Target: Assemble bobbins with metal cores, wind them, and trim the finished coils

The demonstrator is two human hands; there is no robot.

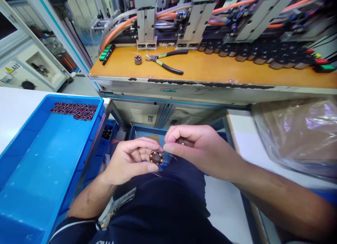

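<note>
A small ring-shaped part (152,160) with copper-coloured windings is grasped between the thumb and fingers of the left hand (134,158), and is held up in front of the person's dark shirt (163,209). Beside it the right hand (188,140) is held with the fingers curled and the thumb brought near the index fingertip; something small is glimpsed within the curl, but whether it is gripped cannot be told. Thin wires (172,156) are seen sticking out near the ring and the fingertips. Beneath and beyond the hands, a blue tray (147,130) is partly hidden. On the orange-topped bench (210,70) ahead, a similar ring (138,60) is set just beside the tips of pliers (159,57), whose dark handles are spread apart. Green blocks (103,54) and a black marker (108,55) are placed at the left end, and dark cylindrical parts (252,56) are lined up toward the right. At left, small parts (74,111) are gathered at the far end of a large blue bin (34,166); at right, a brown package (297,131) is covered by clear plastic.
</note>
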